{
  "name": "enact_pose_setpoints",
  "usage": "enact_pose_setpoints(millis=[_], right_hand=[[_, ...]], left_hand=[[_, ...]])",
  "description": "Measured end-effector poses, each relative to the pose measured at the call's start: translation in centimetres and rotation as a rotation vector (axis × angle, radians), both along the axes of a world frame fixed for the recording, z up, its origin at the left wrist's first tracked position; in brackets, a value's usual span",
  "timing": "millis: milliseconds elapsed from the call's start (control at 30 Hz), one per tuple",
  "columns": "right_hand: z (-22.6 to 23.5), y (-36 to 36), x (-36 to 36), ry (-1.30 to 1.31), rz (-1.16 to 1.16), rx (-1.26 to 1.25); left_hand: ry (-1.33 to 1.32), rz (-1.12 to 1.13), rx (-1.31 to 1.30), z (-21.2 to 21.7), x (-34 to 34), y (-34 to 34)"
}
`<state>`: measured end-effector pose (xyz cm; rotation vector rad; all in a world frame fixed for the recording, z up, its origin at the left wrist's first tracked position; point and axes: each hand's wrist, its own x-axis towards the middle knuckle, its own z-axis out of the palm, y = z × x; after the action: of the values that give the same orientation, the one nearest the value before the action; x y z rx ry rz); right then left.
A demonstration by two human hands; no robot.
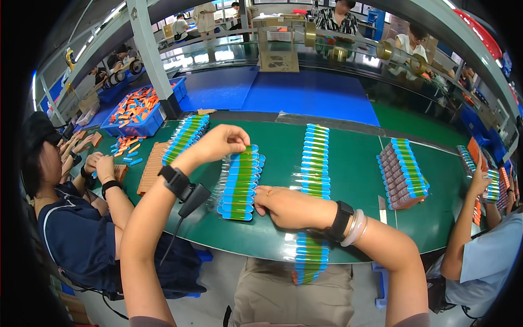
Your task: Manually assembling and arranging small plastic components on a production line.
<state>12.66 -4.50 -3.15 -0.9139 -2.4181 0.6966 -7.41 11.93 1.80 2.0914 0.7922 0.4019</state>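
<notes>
Single head-worn fisheye, upright, looks down and forward from the wearer's head: left hand (pixel 222 143) and right hand (pixel 291 207) close at centre, green table (pixel 354 163) across mid-frame, lap (pixel 278 297) below, co-workers (pixel 338 20) far off up top, edges bending.

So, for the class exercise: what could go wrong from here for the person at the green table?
1. The near end of the middle row hangs past the edge of the green table, so packs might slip off.
2. The right hand lies beside the unevenly layered stack; a nudge could disturb it.
3. The cable dangling at the left wrist might snag.
</notes>
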Motion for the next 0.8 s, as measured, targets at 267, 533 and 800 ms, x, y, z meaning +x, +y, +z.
enact_pose_setpoints(millis=[267, 533, 800], right_hand=[[0.3, 0.2, 0.5, -0.139, -0.005, -0.096], [0.0, 0.2, 0.7, -0.123, -0.009, -0.035], [0.1, 0.0, 0.2, -0.093, -0.014, -0.038]], left_hand=[[-0.142, -0.116, 0.045, 11.2, -5.3, -8.8], [0.038, -0.124, 0.091, 8.9, -3.0, -7.0], [0.159, -0.049, 0.159, 0.5, 0.2, -0.6]])
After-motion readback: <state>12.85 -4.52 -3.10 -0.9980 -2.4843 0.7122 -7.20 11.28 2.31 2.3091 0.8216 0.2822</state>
